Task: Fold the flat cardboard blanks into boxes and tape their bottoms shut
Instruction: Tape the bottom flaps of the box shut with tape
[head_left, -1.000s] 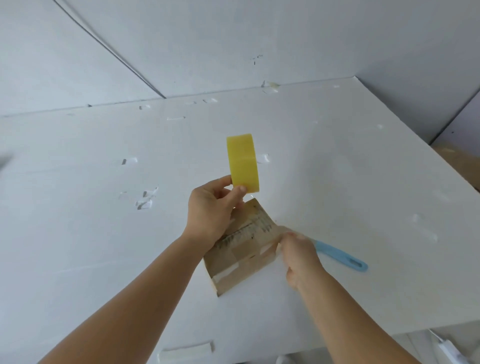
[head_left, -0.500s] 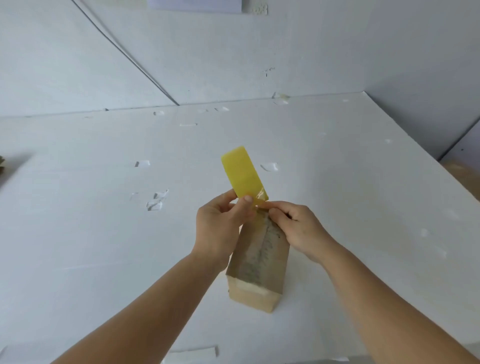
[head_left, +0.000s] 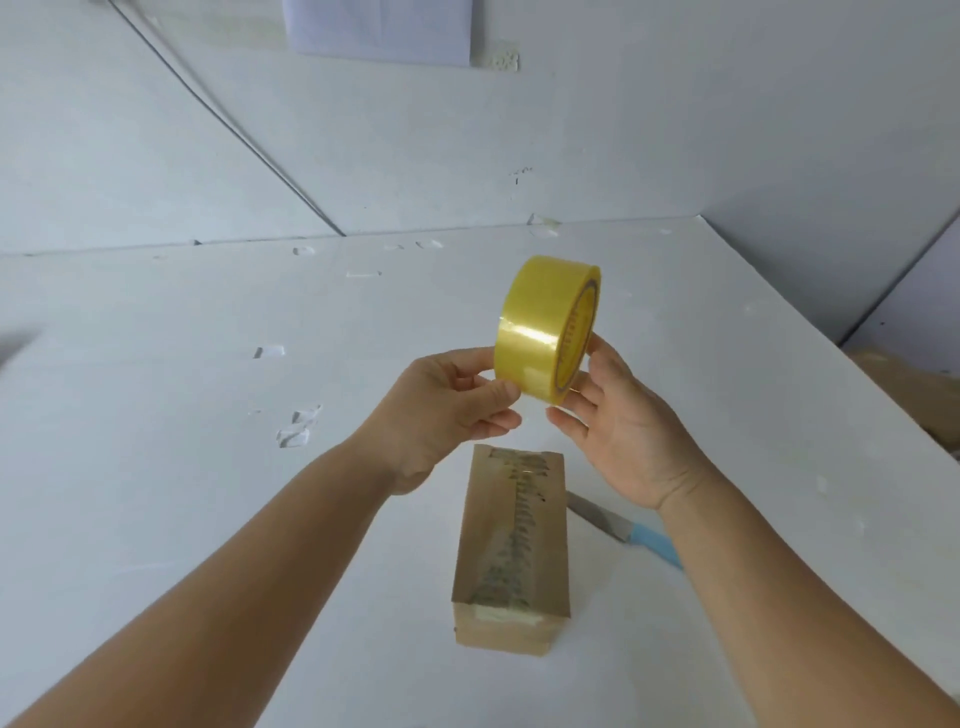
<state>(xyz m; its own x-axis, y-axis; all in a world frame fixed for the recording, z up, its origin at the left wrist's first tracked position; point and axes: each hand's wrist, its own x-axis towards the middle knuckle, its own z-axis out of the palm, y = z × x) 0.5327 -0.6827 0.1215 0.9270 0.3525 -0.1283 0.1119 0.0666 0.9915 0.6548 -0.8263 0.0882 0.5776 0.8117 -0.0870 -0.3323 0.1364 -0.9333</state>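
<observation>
Box (head_left: 511, 551) folded and taped, standing on white tabletop (head_left: 208, 493) below both hands, yellow tape roll (head_left: 545, 327) held up above it, left hand (head_left: 447, 410) grip pinching its lower edge, right hand (head_left: 618, 421) fingers straight against its side, blue-handled knife (head_left: 623, 530) just right of box.

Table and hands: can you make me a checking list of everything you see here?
Surface: white table, with small dents and stuck scraps.
Job's things: brown box standing on the table, tape strip along its top; yellow tape roll held above it.
Clutter: knife with blue handle beside the box.
Hands: left hand pinches the roll; right hand touches its other side with straight fingers.
Cables: one thin cable on the wall.
Surroundings: white walls, paper sheet up high.
</observation>
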